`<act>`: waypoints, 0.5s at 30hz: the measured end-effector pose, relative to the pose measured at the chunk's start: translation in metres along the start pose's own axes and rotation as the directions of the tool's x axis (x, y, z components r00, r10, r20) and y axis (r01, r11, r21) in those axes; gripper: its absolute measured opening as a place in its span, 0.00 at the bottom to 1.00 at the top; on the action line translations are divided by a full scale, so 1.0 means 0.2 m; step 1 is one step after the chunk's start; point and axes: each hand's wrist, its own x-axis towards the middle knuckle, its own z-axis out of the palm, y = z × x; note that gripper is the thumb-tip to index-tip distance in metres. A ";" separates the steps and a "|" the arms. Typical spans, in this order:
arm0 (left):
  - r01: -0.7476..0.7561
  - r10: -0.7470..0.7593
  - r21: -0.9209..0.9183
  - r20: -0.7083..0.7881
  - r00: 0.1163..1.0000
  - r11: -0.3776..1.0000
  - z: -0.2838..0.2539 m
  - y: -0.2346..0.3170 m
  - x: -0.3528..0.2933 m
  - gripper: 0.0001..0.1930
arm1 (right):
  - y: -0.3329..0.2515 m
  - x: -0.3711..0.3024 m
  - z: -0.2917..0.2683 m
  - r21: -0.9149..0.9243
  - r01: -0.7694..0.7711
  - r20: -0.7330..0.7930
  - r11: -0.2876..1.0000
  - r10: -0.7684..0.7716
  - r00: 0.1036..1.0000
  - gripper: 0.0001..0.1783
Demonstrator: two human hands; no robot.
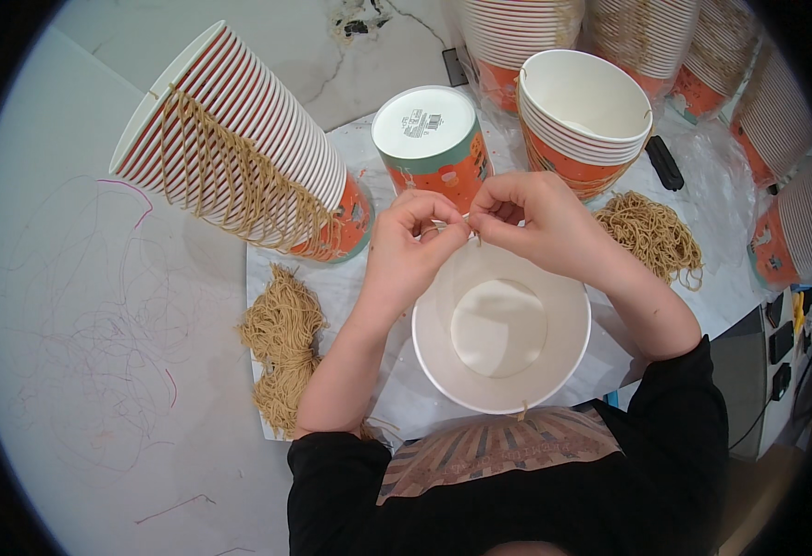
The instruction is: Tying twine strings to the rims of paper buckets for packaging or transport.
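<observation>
A white-lined paper bucket (pixel 559 347) stands in front of me with its mouth up. At its far rim my left hand (pixel 412 243) and my right hand (pixel 543 221) meet, both closed in a pinch. A short end of tan cord (pixel 479 239) shows between the fingertips; the rest of it there is hidden by the fingers. Another bit of cord (pixel 523 410) sticks out at the near rim. Just beyond my hands, an orange and green bucket (pixel 424 125) rests upside down with its white base up.
At the left leans a tall stack of nested buckets (pixel 239 120) with cord handles hanging down its side. A shorter stack (pixel 586 93) stands at the back right. Cord bundles lie at left (pixel 283 347) and right (pixel 651 233). A black object (pixel 665 163) and bagged bucket stacks (pixel 642 37) are farther right.
</observation>
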 end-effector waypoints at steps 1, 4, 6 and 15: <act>0.000 0.000 0.000 -0.001 1.000 1.000 -0.01 -0.01 0.00 0.02 | 0.00 0.00 0.00 0.008 0.008 -0.003 1.000 -0.008 1.000 0.09; 0.010 -0.009 -0.050 0.020 1.000 0.999 -0.01 -0.01 0.01 0.02 | 0.00 0.01 0.01 0.010 0.014 -0.010 1.000 -0.014 1.000 0.09; 0.037 -0.038 -0.127 -0.011 0.999 0.991 0.00 0.01 0.01 0.03 | 0.00 0.00 0.00 0.006 0.015 -0.016 1.000 -0.015 1.000 0.09; 0.068 -0.062 -0.192 0.038 0.997 0.979 -0.02 0.05 0.01 0.02 | -0.03 0.01 -0.02 0.034 -0.039 0.047 0.999 0.037 0.998 0.09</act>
